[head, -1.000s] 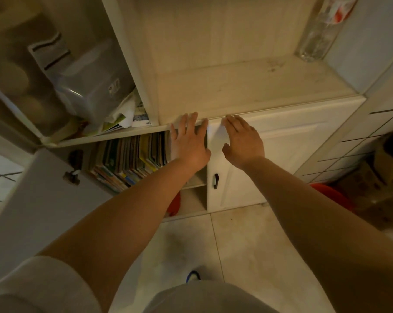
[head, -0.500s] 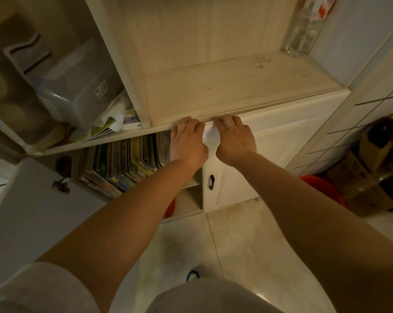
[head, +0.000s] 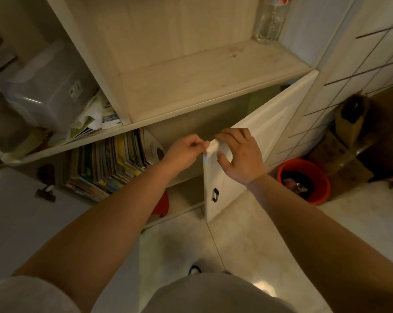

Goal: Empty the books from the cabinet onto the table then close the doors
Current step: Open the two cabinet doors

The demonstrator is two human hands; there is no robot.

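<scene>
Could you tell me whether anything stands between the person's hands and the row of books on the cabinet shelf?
Nothing visible does. The colourful upright books are exposed, left of both hands. The left hand and right hand grip the top corner of the half-open white right door, which stands right of the books.

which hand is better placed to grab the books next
Left. The left hand is beside the books in the open compartment, curled at the door's corner; the right hand grips the right door, farther away.

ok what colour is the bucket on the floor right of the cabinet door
Orange-red bucket, dark inside; the head view, the only one, shows it clearly.
</scene>
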